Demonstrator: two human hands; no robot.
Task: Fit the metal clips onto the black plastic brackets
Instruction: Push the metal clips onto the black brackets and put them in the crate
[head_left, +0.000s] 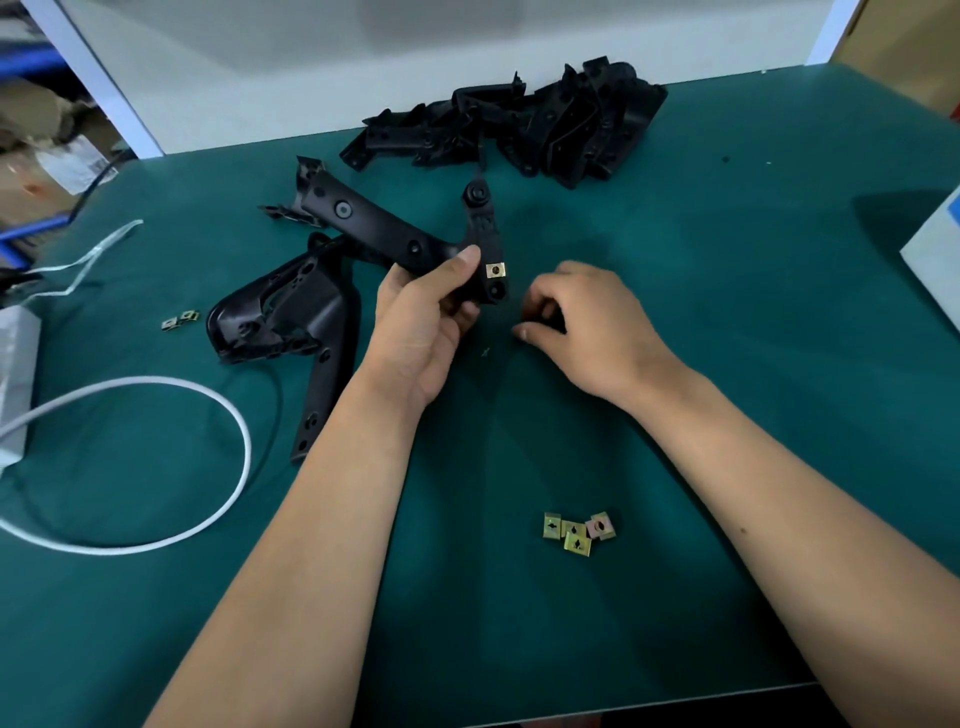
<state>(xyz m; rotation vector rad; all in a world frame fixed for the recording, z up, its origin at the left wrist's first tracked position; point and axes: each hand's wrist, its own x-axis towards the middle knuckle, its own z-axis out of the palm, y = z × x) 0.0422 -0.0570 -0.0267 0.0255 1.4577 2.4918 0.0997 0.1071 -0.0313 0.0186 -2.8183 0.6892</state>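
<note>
My left hand (426, 317) grips a black plastic bracket (384, 226) above the green table, thumb on top. A brass-coloured metal clip (495, 270) sits on the bracket's lower arm, just right of my thumb. My right hand (582, 322) hovers to the right of the bracket with its fingers curled; whether it holds anything is hidden. Several loose metal clips (577, 531) lie in a small cluster near the table's front, between my forearms. Two more clips (180, 319) lie at the left.
A second black bracket (291, 322) lies on the green table (727, 312) left of my left hand. A pile of black brackets (524, 124) sits at the back. A white cable (208, 400) loops at the left. A white box (935, 270) stands at the right edge.
</note>
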